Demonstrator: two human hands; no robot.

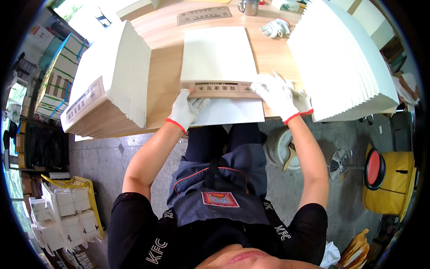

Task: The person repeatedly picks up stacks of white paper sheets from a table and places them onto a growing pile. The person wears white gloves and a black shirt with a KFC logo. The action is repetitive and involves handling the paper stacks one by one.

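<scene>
A pale wooden table (165, 80) spreads beneath everything, and the largest thing on it is the tall right-hand stack (345, 67) of white sheets, its layered edges facing inward. The left-hand stack (114, 76) is a little smaller, its near end covered in brown printed paper. Between them, well apart from both, lies a white pad (219, 49), and the brown printed strip (226, 88) runs crosswise over its nearer part. A flatter brown sheet (204, 15) rests beyond the pad. The right hand (277, 96), gloved and blurred, covers the strip's right end; whether its fingers pinch the paper I cannot tell. The gloved left hand (187, 109) has its thumb at the strip's left end, fingers bent below it, the grip likewise unclear. Farther off sit a crumpled glove (275, 28) and a metal mug (249, 6)
</scene>
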